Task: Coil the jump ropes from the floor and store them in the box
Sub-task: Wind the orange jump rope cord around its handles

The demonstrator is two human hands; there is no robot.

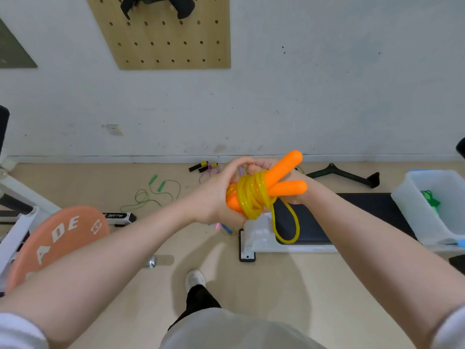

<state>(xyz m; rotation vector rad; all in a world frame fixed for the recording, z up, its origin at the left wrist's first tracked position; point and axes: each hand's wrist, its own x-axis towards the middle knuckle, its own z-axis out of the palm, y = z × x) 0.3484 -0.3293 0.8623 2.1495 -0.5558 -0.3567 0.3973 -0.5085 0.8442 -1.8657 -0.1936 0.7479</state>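
My left hand (216, 195) grips the orange-handled jump rope (254, 195) at chest height, its yellow cord coiled around both handles, one loop dangling. My right hand (289, 182) sits mostly hidden behind the handles; I cannot tell its grip. The white box (412, 205) is cut off at right.

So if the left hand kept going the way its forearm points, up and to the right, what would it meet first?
The orange-handled jump rope it already grips, then the right hand just behind the bundle. Past that, depth is unclear; probably the floor near the wall.
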